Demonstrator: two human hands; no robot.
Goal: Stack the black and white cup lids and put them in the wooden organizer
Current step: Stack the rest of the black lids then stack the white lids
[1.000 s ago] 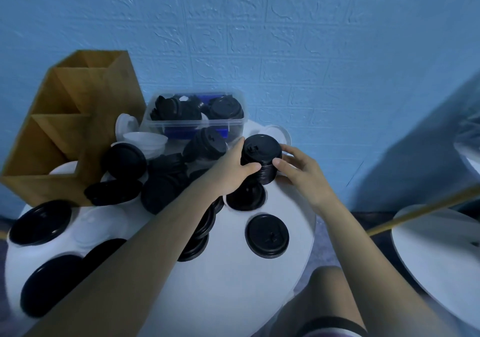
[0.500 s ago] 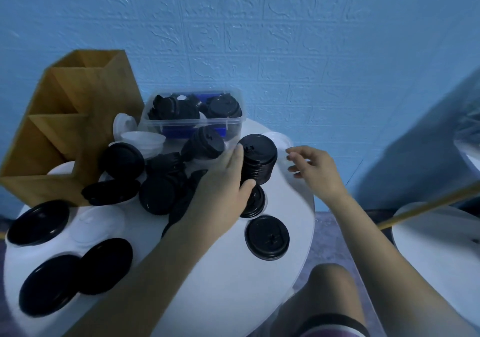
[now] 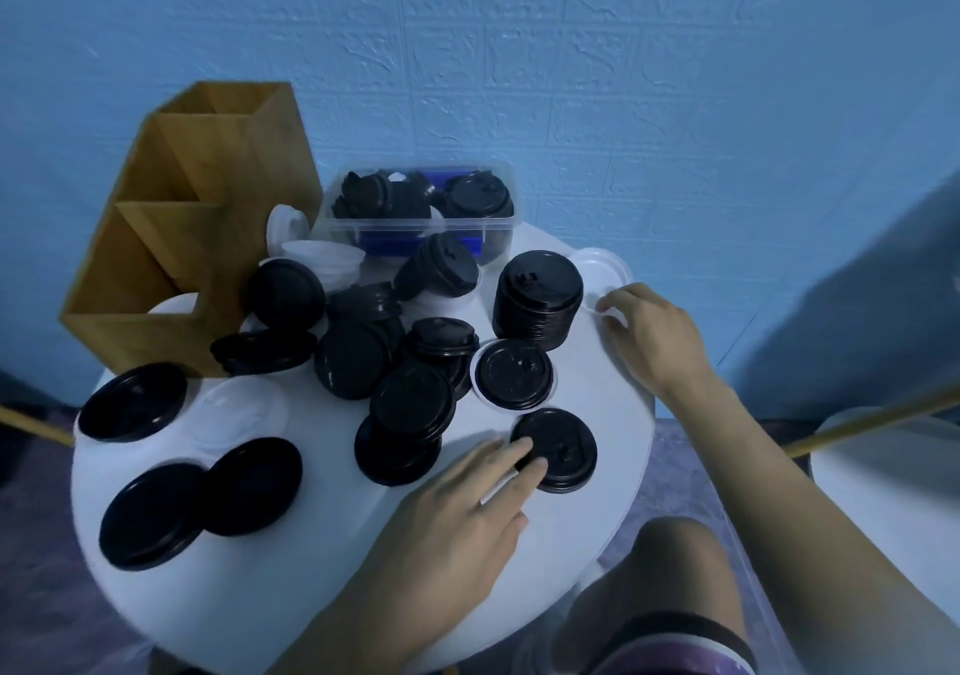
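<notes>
Just ahead, black lid (image 3: pixel 565 443) touches left hand (image 3: pixel 462 513).

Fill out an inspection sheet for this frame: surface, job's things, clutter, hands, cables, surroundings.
Surface: round white table, crowded.
Job's things: tall black lid stack stands free near the far edge; loose black lids and white lids spread around; wooden organizer at the left.
Clutter: clear tub holding black lids.
Hands: left hand, fingers straight, touches a single black lid near the front; right hand rests fingertips on a white lid at the far right edge, grip unclear.
Cables: nothing seen.
Surroundings: blue wall; another white surface at the right.
</notes>
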